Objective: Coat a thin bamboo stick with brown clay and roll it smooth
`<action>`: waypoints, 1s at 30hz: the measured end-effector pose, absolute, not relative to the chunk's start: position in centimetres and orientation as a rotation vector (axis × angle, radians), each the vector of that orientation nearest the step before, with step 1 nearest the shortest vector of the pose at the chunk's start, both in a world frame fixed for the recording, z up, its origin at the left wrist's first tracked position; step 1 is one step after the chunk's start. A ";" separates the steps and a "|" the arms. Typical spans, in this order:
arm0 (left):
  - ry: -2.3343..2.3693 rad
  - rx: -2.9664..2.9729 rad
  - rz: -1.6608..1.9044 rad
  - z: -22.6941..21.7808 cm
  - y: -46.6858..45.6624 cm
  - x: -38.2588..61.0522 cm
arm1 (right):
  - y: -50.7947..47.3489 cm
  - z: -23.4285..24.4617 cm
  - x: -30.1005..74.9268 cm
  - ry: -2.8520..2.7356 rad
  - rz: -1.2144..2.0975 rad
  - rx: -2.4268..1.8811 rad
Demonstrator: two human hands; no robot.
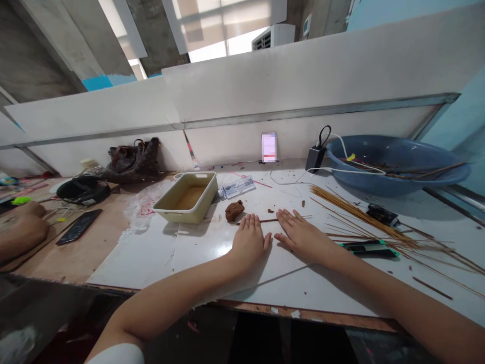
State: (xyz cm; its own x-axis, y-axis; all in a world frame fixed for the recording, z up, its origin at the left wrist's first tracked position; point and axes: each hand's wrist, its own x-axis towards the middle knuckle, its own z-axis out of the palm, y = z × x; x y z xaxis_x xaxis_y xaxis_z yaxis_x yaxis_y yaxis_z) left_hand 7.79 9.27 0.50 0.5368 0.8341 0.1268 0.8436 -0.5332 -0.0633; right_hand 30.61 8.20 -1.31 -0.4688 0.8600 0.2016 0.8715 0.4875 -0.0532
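My left hand and my right hand lie flat, palms down, side by side on the white tabletop. Their fingers are stretched out over a thin stick coated in brown paste, which runs under both sets of fingertips. A lump of brown paste sits just beyond my left hand. A pile of thin bamboo sticks fans out to the right of my right hand.
A cream plastic tray stands left of the lump. A blue basin with sticks sits at the back right. A green-black tool, a phone, a dark bag and another person's hand are around.
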 end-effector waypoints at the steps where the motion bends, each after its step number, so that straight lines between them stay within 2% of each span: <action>1: -1.453 -2.644 -0.128 0.5 9.2 7.8 | 8.1 -1.2 30.7 -2.532 -0.085 -1.482; 10: -1.380 -2.608 -0.084 0.0 5.7 7.6 | 5.8 -1.1 30.3 -2.545 -0.158 -1.507; 19: -1.427 -2.647 -0.098 1.5 9.7 7.6 | 7.8 -1.9 30.9 -2.467 -0.045 -1.495; 30: -1.237 -2.614 -0.187 2.2 6.5 7.5 | 5.4 1.2 29.3 -2.439 -0.217 -1.567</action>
State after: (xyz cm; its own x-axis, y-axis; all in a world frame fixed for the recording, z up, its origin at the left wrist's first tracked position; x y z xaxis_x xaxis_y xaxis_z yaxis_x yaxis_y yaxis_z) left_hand 7.52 6.54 2.23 0.6328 0.7430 0.2178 0.7742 -0.6115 -0.1631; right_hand 29.29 5.35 1.19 -0.3998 0.8746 0.2744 0.9093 0.4161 -0.0014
